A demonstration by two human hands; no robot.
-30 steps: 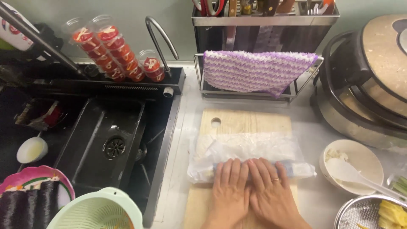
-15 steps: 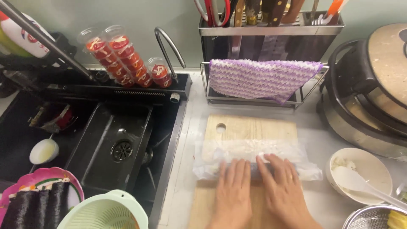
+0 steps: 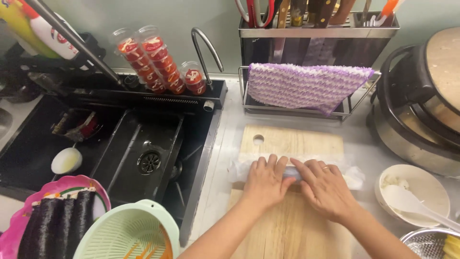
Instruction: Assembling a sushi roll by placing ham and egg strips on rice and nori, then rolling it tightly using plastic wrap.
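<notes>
Nearest the viewer, at the tabletop's front-left corner, a pink plate (image 3: 19, 218) carries several finished dark seaweed rolls (image 3: 60, 225), beside a pale green colander (image 3: 127, 235); at the front-right corner, a metal strainer (image 3: 424, 242) and a white bowl (image 3: 414, 194) holding a white rice paddle (image 3: 412, 204). On the wooden cutting board (image 3: 292, 225), the left hand (image 3: 266, 180) and right hand (image 3: 323, 184) lie palm-down side by side, fingers curled over and pressing a roll wrapped in clear plastic film (image 3: 352, 175), which runs crosswise over the board's middle. Both hands are closed lightly around this roll; its filling cannot be seen. Judged from this, the rolling step is well advanced, with wrap removal and transfer to the plate remaining. To the left lies the black sink (image 3: 143, 144), containing a small white dish (image 3: 66, 160). Beyond the board, a purple-and-white cloth (image 3: 306, 86) hangs on a wire rack (image 3: 244, 91) below a metal utensil holder (image 3: 316, 36). At the far-left edge, clear cups with red lids (image 3: 153, 62) stand beside the tap (image 3: 206, 48). At the right edge sits a large cooker (image 3: 421, 105)
</notes>
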